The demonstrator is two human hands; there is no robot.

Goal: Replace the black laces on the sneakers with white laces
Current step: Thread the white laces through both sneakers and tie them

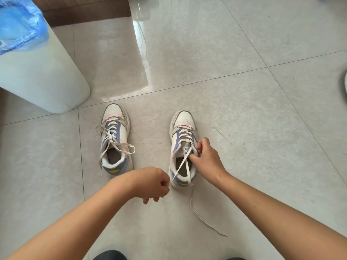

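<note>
Two white, pink and purple sneakers stand side by side on the tiled floor, toes pointing away from me. The left sneaker [115, 140] carries a white lace tied in a bow [112, 136]. The right sneaker [183, 147] has a white lace [182, 163] threaded through its eyelets, the two ends crossing over the shoe's opening. My right hand [205, 158] pinches the lace at the top right eyelet. My left hand [153, 182] is closed on one lace end near the heel. The other end trails loose on the floor [201, 218].
A white bin [43, 72] with a blue plastic liner stands at the left. A wooden cabinet base [84, 10] is at the top left. A dark object [109, 255] shows at the bottom edge.
</note>
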